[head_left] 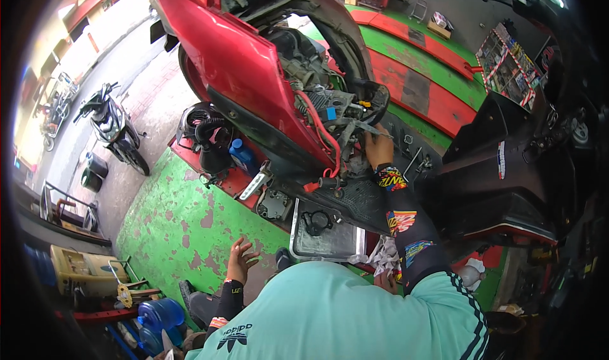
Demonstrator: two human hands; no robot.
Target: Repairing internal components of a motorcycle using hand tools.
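Note:
My right hand [379, 149] reaches into the bared middle of a partly stripped red scooter [244, 65]. Its fingers are curled in by a thin silvery metal piece [374, 130], and what they grip is partly hidden. Around that hand are a red hose [316, 122], a blue connector [331, 113] and metal engine parts. My left hand [241, 259] hangs in the air over the green floor, fingers spread, holding nothing. Between the hands, lower down, lies a metal tray [330, 244] with a black ring-shaped part [316, 222] in it.
A blue bottle [242, 154] and a metal engine cover [274, 204] rest on the red stand beside the scooter. Several tools lie on the black footboard [406, 170]. A black scooter [501, 176] stands close on my right. White rags [384, 253] are beside the tray.

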